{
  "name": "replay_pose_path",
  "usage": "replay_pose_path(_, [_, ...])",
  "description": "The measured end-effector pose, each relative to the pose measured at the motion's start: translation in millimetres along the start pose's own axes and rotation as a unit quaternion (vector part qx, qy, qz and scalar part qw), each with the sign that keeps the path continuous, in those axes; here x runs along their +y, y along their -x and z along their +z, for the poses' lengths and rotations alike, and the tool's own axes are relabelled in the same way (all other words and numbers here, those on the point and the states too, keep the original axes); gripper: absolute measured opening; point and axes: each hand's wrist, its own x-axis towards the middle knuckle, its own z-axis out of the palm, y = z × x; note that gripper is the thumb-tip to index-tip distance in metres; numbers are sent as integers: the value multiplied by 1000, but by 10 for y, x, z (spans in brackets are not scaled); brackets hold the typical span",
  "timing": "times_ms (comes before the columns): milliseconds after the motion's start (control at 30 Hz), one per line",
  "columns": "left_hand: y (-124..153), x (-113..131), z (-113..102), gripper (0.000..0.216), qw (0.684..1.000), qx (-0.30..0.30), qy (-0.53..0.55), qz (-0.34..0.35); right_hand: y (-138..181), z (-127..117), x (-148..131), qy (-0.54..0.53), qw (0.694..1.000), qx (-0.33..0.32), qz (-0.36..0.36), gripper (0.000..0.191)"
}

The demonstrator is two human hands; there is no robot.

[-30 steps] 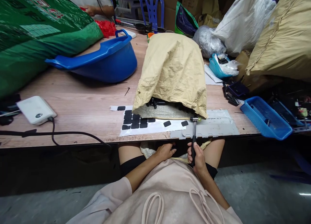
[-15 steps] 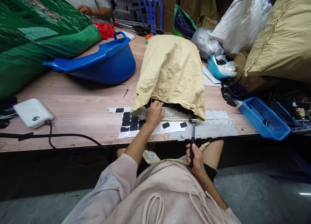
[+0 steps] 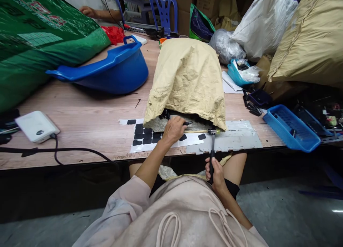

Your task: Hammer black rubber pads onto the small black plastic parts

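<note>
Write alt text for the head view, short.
Seen from above, a seated person's left hand pinches a small black part at the mouth of a tan sack on a wooden table, while the right hand grips a small hammer. Black pads sit on a white sheet beside the sack.

Green sack [image 3: 40, 36] print: you are seeing red and white lettering, too blurred to read.
White box [image 3: 36, 125] logo: you are not making it out.

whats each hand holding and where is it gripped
The right hand grips a small hammer low on its black handle. The left hand pinches a small black part by one end at the sack's mouth.
</note>
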Motion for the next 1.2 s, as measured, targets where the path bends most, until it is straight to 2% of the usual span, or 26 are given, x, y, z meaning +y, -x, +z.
replay_pose_path(100, [127,188,117,12,997,-37,47,46,1,5,9,5,1000,1,-8,55])
replay_pose_path(167, [176,252,220,13,995,-43,76,43,-2,-2,18,16,1000,3,-15,54])
replay_pose_path(333, [197,206,375,16,988,-18,155,16,-34,-47,55,68,997,6,-43,55])
replay_pose_path(467, [190,170,380,14,983,-21,180,14,-36,-64,71,105,992,21,-68,53])
replay_pose_path(633, [188,210,372,18,988,-49,147,15,48,-91,65,184,974,31,-128,50])
replay_pose_path(833, [190,233,376,18,989,-50,140,2,145,-124,44,292,939,11,-179,44])
replay_pose_path(1000, [183,238,380,18,989,-49,141,-9,166,-107,-5,369,898,16,-239,38])
replay_pose_path(1100, [174,247,377,19,989,-48,143,-12,165,-89,-21,396,885,2,-246,39])
replay_pose_path(1200, [170,255,362,19,988,-51,146,-14,176,-78,-21,392,890,-5,-232,42])
